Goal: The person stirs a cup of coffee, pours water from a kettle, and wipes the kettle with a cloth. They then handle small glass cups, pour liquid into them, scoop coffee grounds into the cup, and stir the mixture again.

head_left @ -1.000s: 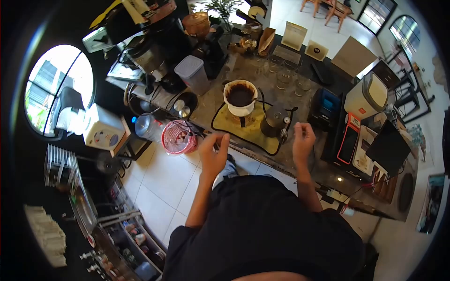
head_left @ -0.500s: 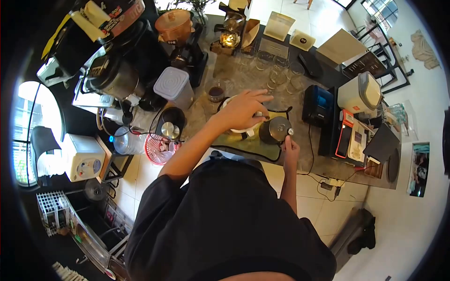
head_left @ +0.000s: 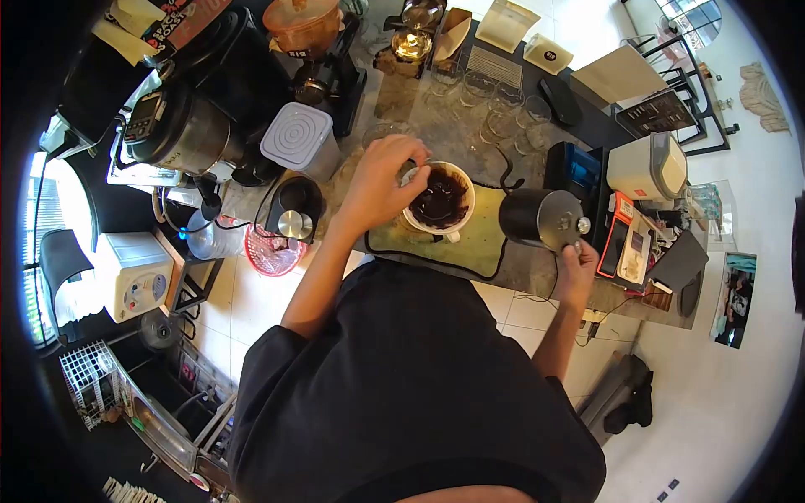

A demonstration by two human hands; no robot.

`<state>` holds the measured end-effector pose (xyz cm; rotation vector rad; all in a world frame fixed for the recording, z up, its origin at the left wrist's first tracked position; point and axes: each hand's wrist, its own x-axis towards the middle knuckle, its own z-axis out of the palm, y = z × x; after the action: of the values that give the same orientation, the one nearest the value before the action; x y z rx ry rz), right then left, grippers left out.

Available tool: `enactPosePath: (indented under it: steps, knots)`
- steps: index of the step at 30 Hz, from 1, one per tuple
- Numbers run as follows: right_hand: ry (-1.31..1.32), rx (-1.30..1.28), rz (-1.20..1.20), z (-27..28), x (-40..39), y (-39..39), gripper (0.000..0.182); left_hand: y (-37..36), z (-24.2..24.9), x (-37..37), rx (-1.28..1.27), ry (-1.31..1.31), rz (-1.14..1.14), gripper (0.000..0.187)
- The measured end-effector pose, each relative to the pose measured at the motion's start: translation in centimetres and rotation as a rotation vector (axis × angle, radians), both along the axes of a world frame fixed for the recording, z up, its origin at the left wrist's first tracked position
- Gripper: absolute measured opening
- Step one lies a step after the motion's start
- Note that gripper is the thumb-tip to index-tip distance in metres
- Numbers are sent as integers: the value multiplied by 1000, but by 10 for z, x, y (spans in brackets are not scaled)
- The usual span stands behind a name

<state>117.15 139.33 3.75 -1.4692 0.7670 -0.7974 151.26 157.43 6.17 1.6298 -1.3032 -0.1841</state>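
L hand (head_left: 391, 181) half-curled at 1 dripper (head_left: 454, 235), left rim, hold unclear; R hand (head_left: 576, 260) closed on 1 kettle (head_left: 537, 220) hdl, right.

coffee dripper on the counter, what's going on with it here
A person is working at it with both bare hands. The left hand has its fingers at the rim of the white dripper, though its exact hold is hard to tell. Dark wet grounds sit inside, above a yellow-green cloth. The right hand holds the dark kettle by its handle, just beside the dripper.
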Motion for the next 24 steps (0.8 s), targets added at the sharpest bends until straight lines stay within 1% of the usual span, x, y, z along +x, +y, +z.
enactPosePath:
  steps: [1,2,3,4,7,8,10,11,12,13,14,16,17,18,19,21,22,23,24]
  knots:
    - [51,-62,18,17,4,-2,27,5,-1,0,-23,-9,52,11]
    - [59,-64,21,33,9,-3,27,10,-2,-1,-24,-1,55,11]
    - [125,-104,23,47,16,-4,29,15,-4,-3,-9,29,81,11]
    - [188,-147,26,54,21,-6,34,19,-5,-4,4,57,108,11]
    - [146,-144,-13,51,25,-15,39,27,-18,-7,25,71,86,15]
    - [150,-147,-6,49,28,-14,39,28,-21,-10,23,75,92,15]
    - [155,-50,59,46,33,-7,42,29,-26,-14,0,107,105,14]
    - [158,-48,62,47,29,-9,42,29,-27,-16,2,111,108,14]
    - [218,-69,90,49,20,-11,37,30,-28,-17,1,146,116,12]
    - [277,-90,118,51,14,-11,36,31,-29,-18,0,181,124,10]
    - [278,-136,92,64,19,-4,40,30,-28,-18,3,183,126,10]
    - [325,-134,61,77,15,-3,40,28,-25,-19,-62,120,189,12]
    - [370,-137,27,86,13,0,40,28,-25,-18,-58,124,184,12]
    - [377,-184,86,99,21,3,43,28,-26,-18,-44,125,202,13]
    - [384,-185,82,108,26,5,43,28,-27,-17,-32,127,222,13]
    - [515,-190,176,123,32,8,44,30,-30,-17,-25,132,219,12]
    - [549,-134,198,131,36,9,48,30,-30,-16,-17,128,221,12]
    - [551,-140,201,139,40,9,48,31,-31,-15,-23,130,226,12]
    - [647,-230,255,147,44,9,48,31,-32,-15,-14,160,228,12]
